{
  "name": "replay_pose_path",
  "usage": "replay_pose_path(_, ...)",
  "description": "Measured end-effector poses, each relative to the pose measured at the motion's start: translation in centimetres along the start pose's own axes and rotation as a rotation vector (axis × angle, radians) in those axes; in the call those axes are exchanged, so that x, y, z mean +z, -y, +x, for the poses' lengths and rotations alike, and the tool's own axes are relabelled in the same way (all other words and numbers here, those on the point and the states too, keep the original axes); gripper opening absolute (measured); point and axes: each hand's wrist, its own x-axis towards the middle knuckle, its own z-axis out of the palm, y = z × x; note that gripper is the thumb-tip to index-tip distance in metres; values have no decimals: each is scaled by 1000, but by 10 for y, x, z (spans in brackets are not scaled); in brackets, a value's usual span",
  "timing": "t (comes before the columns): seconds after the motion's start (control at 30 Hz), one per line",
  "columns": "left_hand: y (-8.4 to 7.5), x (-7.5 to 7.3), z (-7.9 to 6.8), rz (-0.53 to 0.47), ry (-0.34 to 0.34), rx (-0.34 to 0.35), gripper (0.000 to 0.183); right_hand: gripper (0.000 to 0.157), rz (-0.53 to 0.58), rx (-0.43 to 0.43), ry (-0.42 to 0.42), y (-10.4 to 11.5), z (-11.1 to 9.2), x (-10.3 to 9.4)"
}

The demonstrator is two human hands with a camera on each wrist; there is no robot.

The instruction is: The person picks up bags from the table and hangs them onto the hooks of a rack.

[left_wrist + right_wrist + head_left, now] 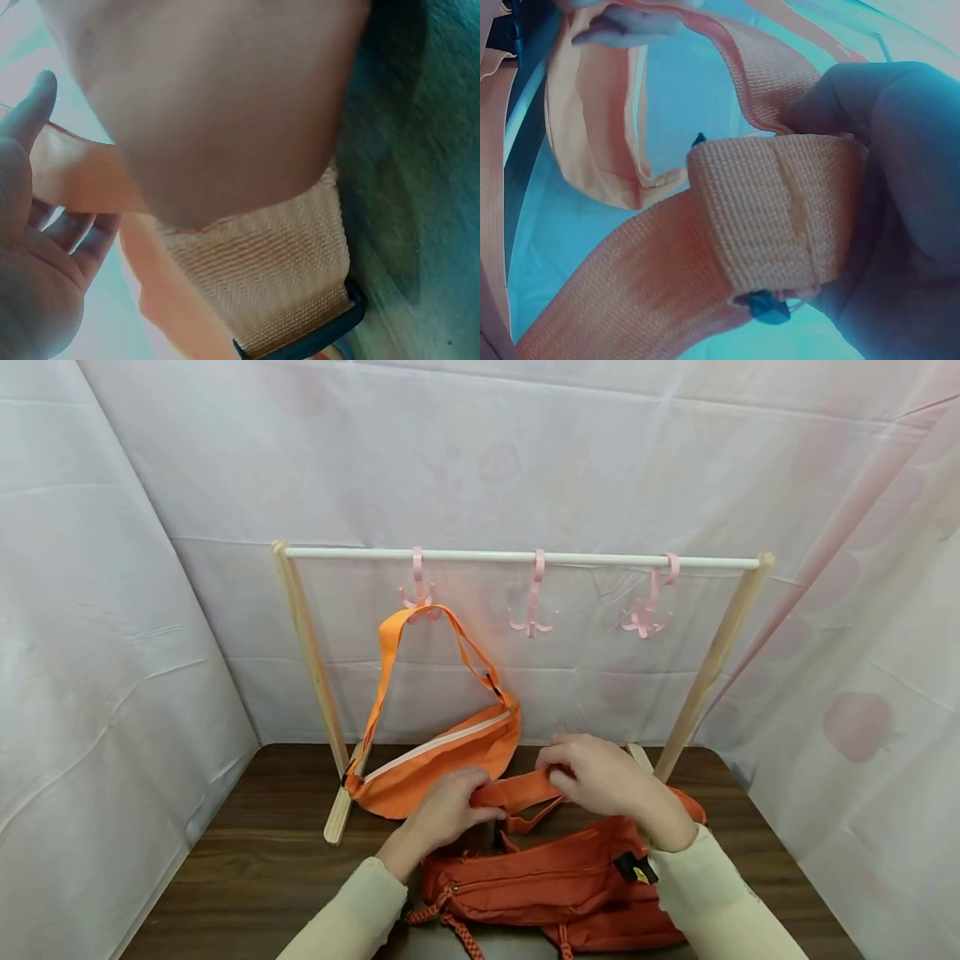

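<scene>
Between my two hands stretches a reddish-orange bag strap (pixel 517 792). My left hand (pixel 447 810) grips its left part, thumb and fingers around the band. My right hand (pixel 596 777) holds the other end with curled fingers; the right wrist view shows folded webbing (pixel 772 214) and a small dark buckle piece (pixel 769 307) beside that hand. Below the hands, a red zippered waist bag (pixel 536 885) lies on the table, partly covered by my right sleeve. An orange crescent bag (pixel 442 760) hangs by its strap from the left pink hook (pixel 418 589), just behind my left hand.
A wooden-legged rack with a white bar (pixel 480 557) stands at the back of the dark wooden table (pixel 247 835). The middle pink hook (pixel 533 610) and right pink hook (pixel 648 610) hang from it. More red fabric (pixel 630 931) lies beneath the waist bag.
</scene>
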Motion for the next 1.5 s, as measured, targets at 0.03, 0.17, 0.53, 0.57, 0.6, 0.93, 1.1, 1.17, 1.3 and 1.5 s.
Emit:
replay_pose_path(0.03, -1, -1, 0, 1, -7, -8, 36, 26, -4, 2, -9, 0, 0, -1)
replay_pose_path(0.17, -5, -7, 1, 11, -28, -25, 35, 26, -18, 4, -44, -1, -1, -3)
replay_pose_path(0.53, -19, -26, 4, 43, -114, -48, 27, 24, 25, -3, -152, -3, -2, -13)
replay_pose_path(0.57, -21, -28, 4, 39, -119, -54, 27, 25, 35, -8, -172, -3, -2, -14)
replay_pose_path(0.6, -23, -31, 4, 35, -126, -55, 28, 25, 43, -14, -191, -3, -2, -14)
replay_pose_path(0.93, -39, -56, 8, -79, -220, -85, 28, 28, 107, -89, -362, -4, 1, -16)
replay_pose_path(1.1, -45, -68, 8, -120, -216, -88, 27, 31, 139, -46, -386, -3, 4, -17)
replay_pose_path(1.17, -47, -72, 8, -99, -230, -79, 27, 32, 145, -34, -395, -2, 5, -17)
replay_pose_path(1.3, -52, -79, 8, -64, -258, -44, 28, 32, 154, -28, -417, -2, 8, -18)
replay_pose_path(1.5, -60, -91, 10, -2, -281, -5, 30, 28, 157, -21, -459, 1, 11, -21)
